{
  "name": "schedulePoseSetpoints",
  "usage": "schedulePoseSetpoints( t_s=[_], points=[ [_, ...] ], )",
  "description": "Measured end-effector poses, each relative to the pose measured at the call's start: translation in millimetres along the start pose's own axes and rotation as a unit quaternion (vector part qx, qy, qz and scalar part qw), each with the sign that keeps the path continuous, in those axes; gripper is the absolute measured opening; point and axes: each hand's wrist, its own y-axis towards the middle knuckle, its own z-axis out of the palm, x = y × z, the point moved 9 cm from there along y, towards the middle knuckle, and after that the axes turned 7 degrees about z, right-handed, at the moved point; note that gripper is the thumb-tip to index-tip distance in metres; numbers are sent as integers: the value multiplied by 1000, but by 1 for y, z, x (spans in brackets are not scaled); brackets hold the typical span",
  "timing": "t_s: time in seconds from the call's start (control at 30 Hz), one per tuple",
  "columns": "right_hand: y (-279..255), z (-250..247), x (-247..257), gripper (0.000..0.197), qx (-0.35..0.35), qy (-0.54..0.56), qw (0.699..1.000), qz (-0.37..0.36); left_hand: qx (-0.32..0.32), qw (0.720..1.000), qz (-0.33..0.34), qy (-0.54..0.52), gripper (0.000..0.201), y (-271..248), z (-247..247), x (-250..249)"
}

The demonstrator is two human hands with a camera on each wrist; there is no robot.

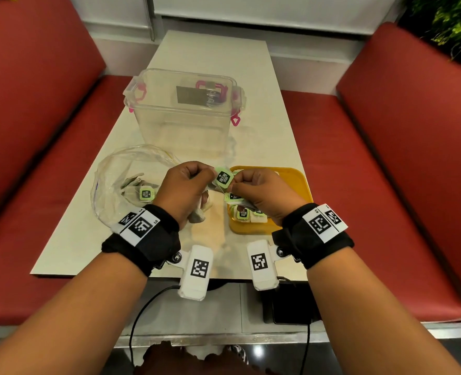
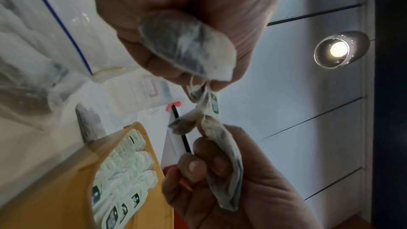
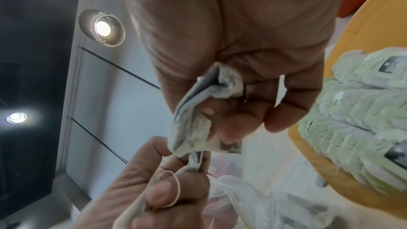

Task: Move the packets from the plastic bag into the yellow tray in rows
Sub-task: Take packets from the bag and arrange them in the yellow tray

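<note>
My left hand and right hand meet above the table, between the plastic bag and the yellow tray. The left hand grips one tea packet in its curled fingers. Another packet is pinched in the right hand. Their strings and a green tag are tangled between the two hands; a loop of string lies over a left finger. Several packets lie in the tray's near end, and a few packets stay in the bag.
A clear plastic box with pink clips stands behind the bag and tray. Red bench seats flank the narrow table. A black cable hangs below the table's near edge.
</note>
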Motion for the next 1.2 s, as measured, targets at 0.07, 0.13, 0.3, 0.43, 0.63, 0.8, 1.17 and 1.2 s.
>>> schedulePoseSetpoints(
  t_s=[0.07,0.13,0.3,0.43,0.63,0.8,1.17,1.2],
  points=[
    [0,-1,1,13,-4,18,1000,-3,15,1000,0,12,15,0,3,3],
    [0,-2,2,13,-8,30,999,-7,36,999,0,19,15,0,7,5],
    [2,-6,1,19,-12,41,999,-7,64,998,-22,4,19,0,13,9],
    [1,-1,2,8,7,-4,1000,-9,28,999,-33,-32,30,4,8,9],
    [-2,8,6,6,37,-31,999,-16,-17,997,-30,-64,26,6,1,6],
    [-3,5,5,10,47,-48,998,-20,-53,997,-21,-58,21,10,-10,5],
    [2,-19,3,2,-33,41,998,-26,22,996,45,68,16,12,-4,10],
    [2,-21,3,6,-37,43,998,-26,41,995,49,75,14,10,0,9]
  ],
)
